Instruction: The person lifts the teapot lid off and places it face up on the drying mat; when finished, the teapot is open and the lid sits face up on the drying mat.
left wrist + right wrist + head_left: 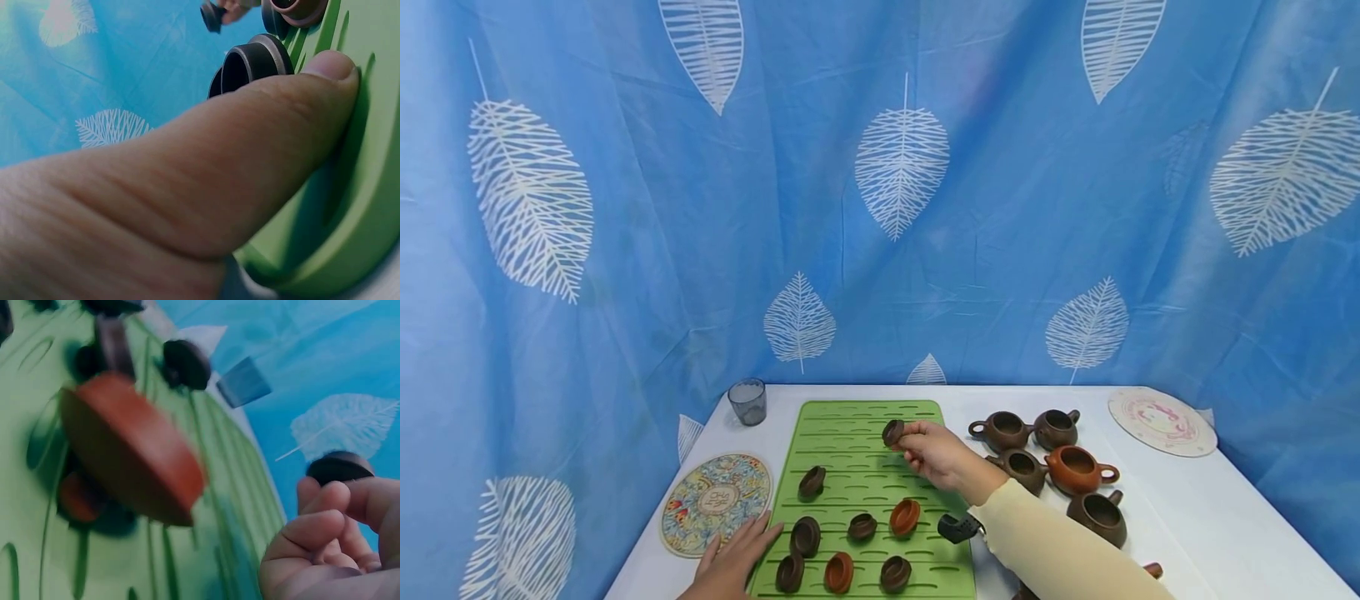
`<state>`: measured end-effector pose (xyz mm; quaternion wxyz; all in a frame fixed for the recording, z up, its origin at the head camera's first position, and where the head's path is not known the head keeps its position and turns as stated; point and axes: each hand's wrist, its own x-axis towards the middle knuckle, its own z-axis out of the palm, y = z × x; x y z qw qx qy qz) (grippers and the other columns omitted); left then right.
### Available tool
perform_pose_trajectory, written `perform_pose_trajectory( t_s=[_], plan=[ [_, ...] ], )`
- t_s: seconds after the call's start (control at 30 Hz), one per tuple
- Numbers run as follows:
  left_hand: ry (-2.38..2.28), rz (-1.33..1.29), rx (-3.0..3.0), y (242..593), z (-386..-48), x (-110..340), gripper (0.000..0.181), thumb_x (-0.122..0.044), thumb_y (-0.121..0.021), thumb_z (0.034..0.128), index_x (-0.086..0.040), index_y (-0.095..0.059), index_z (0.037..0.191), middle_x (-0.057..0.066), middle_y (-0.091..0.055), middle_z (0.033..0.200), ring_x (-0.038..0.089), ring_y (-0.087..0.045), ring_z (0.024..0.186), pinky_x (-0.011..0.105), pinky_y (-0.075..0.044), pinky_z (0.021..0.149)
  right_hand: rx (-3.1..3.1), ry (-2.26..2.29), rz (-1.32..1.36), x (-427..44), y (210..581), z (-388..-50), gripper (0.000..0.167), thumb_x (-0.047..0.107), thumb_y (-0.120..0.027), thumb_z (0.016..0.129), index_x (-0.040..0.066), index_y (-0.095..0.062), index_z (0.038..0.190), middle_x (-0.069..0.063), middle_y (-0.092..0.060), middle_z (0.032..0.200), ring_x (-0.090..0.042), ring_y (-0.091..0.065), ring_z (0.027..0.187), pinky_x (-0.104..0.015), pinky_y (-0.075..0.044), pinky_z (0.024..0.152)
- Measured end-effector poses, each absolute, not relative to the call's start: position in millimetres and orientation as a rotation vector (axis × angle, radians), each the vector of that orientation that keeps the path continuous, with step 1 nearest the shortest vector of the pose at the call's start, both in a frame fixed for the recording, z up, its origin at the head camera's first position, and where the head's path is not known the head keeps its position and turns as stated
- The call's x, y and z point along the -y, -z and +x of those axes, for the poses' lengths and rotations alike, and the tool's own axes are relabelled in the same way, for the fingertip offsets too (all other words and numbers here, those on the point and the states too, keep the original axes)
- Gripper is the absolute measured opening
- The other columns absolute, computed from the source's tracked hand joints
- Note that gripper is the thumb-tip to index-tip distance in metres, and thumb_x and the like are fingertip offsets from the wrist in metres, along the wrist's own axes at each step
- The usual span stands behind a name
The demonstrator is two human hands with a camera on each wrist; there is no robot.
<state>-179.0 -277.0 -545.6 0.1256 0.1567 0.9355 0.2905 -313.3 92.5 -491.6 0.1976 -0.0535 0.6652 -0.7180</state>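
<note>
A small dark brown teapot lid [892, 433] is pinched between the thumb and fingers of my right hand [938, 454], above the far part of a green ribbed mat [842, 454]. The right wrist view shows the held lid [340, 469] at the fingertips. My left hand [737, 557] rests at the mat's left edge, its thumb [275, 119] lying on the rim. Across the mat's nearer half lie several dark lids, such as the one at its left [812, 483], and two orange-brown lids, one in the middle [905, 518] and one nearer [838, 573].
Right of the mat stand several lidless dark teapots [1006, 433] and a reddish-brown one [1078, 479], partly behind my right sleeve. A patterned round mat [718, 502] lies at left, a grey glass [748, 402] behind it. A pale round mat [1162, 422] lies far right.
</note>
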Motion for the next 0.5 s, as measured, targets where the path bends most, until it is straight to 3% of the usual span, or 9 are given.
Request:
perform_pose_trajectory(
  t_s=[0.23,0.5],
  plan=[
    [-0.866,0.455,-2.7,540,-177,273,0.107,-0.059,-0.085,0.0806,0.0,-0.041,0.159,0.032,-0.028,0.167,0.063,-0.021,0.15,0.097,-0.001,0.115,-1.973,1.782,-0.141,-86,508,-313,0.007,0.003,-0.058,0.104,0.002,-0.063,0.11,-0.008,-0.072,0.097,-0.007,-0.054,0.065,-0.011,-0.047,0.049],
    [-0.88,0.456,-2.696,542,-177,276,0.107,-0.06,-0.084,0.0819,0.0,-0.04,0.159,0.032,-0.027,0.167,0.064,-0.02,0.15,0.096,0.0,0.116,-2.077,1.677,-0.266,-83,508,-311,0.006,0.004,-0.06,0.104,0.001,-0.06,0.109,-0.009,-0.075,0.088,-0.009,-0.057,0.06,-0.015,-0.049,0.048]
  ],
)
